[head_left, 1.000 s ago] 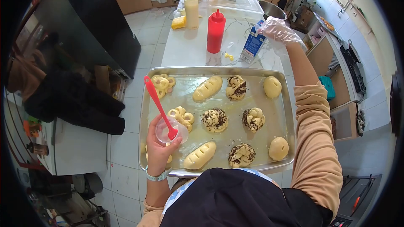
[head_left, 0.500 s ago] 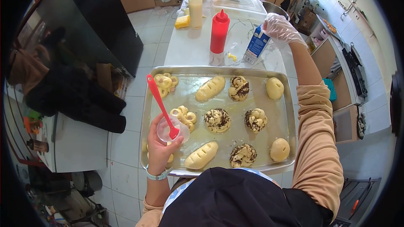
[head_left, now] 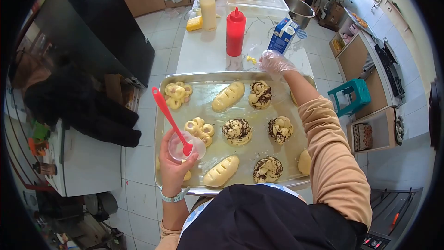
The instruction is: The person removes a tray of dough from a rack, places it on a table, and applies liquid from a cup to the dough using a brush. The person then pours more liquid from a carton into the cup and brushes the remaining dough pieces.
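My left hand (head_left: 175, 169) is wrapped round a small clear plastic cup (head_left: 175, 147), held over the left part of the baking tray (head_left: 185, 78). A red long-handled utensil (head_left: 167, 112) leans in the cup with its small head down inside. My right hand (head_left: 276, 63), in a clear plastic glove, is above the tray's far edge. It is near a small yellow scrap (head_left: 251, 59) and just in front of a blue and white carton (head_left: 281, 37). Its fingertips are blurred under the glove. On the tray lie slashed oval doughs (head_left: 222, 171), chocolate-speckled twists (head_left: 237, 132) and flower-shaped doughs (head_left: 199, 130).
A red squeeze bottle (head_left: 236, 33) and a cream-filled bottle (head_left: 208, 11) stand on the table behind the tray. Beyond them are a clear lidded box (head_left: 259, 3) and a metal bowl (head_left: 298, 11). A green stool (head_left: 354, 96) is at the right. A person in dark clothes (head_left: 83, 102) is at the left.
My right hand has let go of the carton's top and moved down and left. The carton is now upright on the table. My left hand still holds the cup in nearly the same place.
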`<state>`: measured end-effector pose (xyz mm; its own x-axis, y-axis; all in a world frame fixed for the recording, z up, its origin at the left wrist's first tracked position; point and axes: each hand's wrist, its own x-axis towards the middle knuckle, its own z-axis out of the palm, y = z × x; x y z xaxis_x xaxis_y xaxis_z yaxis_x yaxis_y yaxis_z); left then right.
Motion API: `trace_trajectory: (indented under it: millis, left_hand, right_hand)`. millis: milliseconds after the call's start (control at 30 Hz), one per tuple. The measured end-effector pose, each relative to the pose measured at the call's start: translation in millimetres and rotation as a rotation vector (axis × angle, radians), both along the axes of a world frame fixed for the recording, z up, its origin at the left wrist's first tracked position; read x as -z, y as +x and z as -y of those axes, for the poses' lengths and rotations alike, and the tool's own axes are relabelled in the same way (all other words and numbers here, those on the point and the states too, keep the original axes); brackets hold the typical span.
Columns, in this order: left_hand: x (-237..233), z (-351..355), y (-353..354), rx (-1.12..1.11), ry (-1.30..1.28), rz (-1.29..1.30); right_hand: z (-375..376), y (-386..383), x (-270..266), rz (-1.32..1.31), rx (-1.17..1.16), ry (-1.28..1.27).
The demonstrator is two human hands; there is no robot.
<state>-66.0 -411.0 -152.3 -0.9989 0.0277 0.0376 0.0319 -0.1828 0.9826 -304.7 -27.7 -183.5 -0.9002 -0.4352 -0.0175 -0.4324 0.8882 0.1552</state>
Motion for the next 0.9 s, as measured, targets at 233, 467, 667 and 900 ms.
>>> trace_trajectory:
  millis: [233, 467, 667, 900]
  left_hand:
    - [3.7, 0.6, -2.5, -0.049, 0.000, 0.021]
    - [7.1, -1.5, -4.0, -0.018, -0.027, 0.001]
    - [1.5, -5.7, -4.1, -0.031, -0.040, 0.007]
    - [-1.0, -12.3, -5.8, 0.005, -0.038, 0.003]
  right_hand:
    - [29.2, 43.5, -67.9, -0.342, 0.347, -0.638]
    - [-53.9, 20.8, -47.9, -0.512, 0.510, -0.935]
    - [-79.6, -22.4, 7.4, -0.145, 0.283, -1.375]
    - [-51.9, -22.0, 2.0, -0.143, 0.258, -1.556]
